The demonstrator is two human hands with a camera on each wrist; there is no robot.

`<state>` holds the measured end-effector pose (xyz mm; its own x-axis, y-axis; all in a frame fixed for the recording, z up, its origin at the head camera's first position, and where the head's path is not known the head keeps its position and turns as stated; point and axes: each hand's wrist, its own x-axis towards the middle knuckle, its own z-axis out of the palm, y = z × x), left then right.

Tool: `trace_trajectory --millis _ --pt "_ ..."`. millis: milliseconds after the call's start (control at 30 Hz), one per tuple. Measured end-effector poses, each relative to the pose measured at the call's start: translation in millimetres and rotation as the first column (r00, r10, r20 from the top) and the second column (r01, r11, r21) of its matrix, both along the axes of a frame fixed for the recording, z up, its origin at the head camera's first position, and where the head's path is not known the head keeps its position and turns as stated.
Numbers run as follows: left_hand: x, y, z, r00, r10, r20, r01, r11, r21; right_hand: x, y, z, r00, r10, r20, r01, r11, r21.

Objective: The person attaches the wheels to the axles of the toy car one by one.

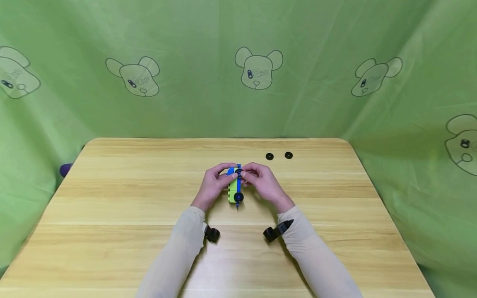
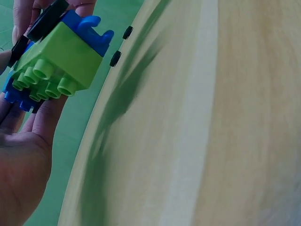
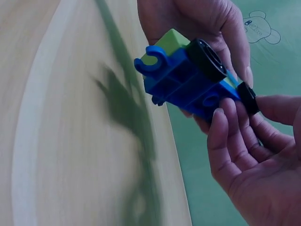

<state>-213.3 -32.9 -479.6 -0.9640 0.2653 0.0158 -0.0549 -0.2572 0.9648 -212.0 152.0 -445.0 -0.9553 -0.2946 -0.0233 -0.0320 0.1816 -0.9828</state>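
Observation:
A toy vehicle of lime green blocks [image 1: 232, 191] on a blue base [image 3: 181, 82] is held on its side above the table, green studs facing left. The left hand [image 1: 212, 185] grips its far end from the left. From the right, the right hand [image 1: 265, 184] pinches a black wheel [image 3: 248, 98] at that same end, with its other fingers against the blue base. A second black wheel [image 3: 207, 60] sits at the near end, beside a blue hook [image 3: 151, 62]. The vehicle's underside is hidden in the left wrist view.
Two loose black wheels [image 1: 269, 156] [image 1: 288, 155] lie near the back edge of the wooden table [image 1: 149, 207], right of the hands. A green curtain [image 1: 201, 103] with bear-head drawings hangs behind and at both sides.

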Motion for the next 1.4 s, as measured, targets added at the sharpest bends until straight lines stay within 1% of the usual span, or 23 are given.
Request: trace_trajectory --millis 233,400,467,633,733,900,1000,1133,1233,1400 --pt "-1.2 -5.3 -2.8 1.0 -0.011 -0.025 0.011 1.0 -0.012 -1.7 -1 2.8 1.0 0.0 0.005 0.0 1.0 0.0" --pt "-0.4 -6.4 -3.4 0.997 -0.071 -0.012 0.071 0.997 0.036 1.1 3 3.2 1.0 -0.009 0.012 0.01 1.0 -0.002" --pt "0.2 -6.4 -4.1 0.996 -0.086 -0.011 0.087 0.995 0.051 2.2 5 2.4 1.0 -0.014 0.014 0.014 1.0 -0.01" --pt "0.1 -8.5 -2.9 0.998 -0.055 -0.027 0.056 0.998 0.027 2.6 5 2.1 1.0 -0.013 -0.001 0.013 1.0 0.0" --pt "-0.7 -9.8 -2.0 0.999 -0.037 -0.031 0.038 0.999 0.019 3.8 7 1.7 1.0 -0.004 -0.025 0.005 0.999 0.043" --pt "-1.3 -11.5 0.3 0.998 -0.037 -0.044 0.038 0.999 0.031 6.7 9 1.3 0.997 0.026 -0.079 -0.015 0.99 0.143" --pt "-1.7 -11.7 0.9 0.999 -0.031 -0.04 0.032 0.999 0.033 8.4 10 2.1 0.994 0.045 -0.102 -0.027 0.985 0.168" --pt "-2.5 -11.0 0.7 0.999 -0.007 -0.041 0.009 0.999 0.049 9.5 11 2.4 0.992 0.067 -0.109 -0.049 0.986 0.158" --pt "-2.9 -10.9 0.2 0.999 0.01 -0.041 -0.008 0.998 0.067 9.8 12 2.4 0.992 0.069 -0.109 -0.054 0.989 0.141" --pt "-4.5 -10.4 -0.4 0.999 0.042 -0.012 -0.041 0.995 0.09 10.0 13 2.4 0.99 0.057 -0.128 -0.044 0.994 0.099"
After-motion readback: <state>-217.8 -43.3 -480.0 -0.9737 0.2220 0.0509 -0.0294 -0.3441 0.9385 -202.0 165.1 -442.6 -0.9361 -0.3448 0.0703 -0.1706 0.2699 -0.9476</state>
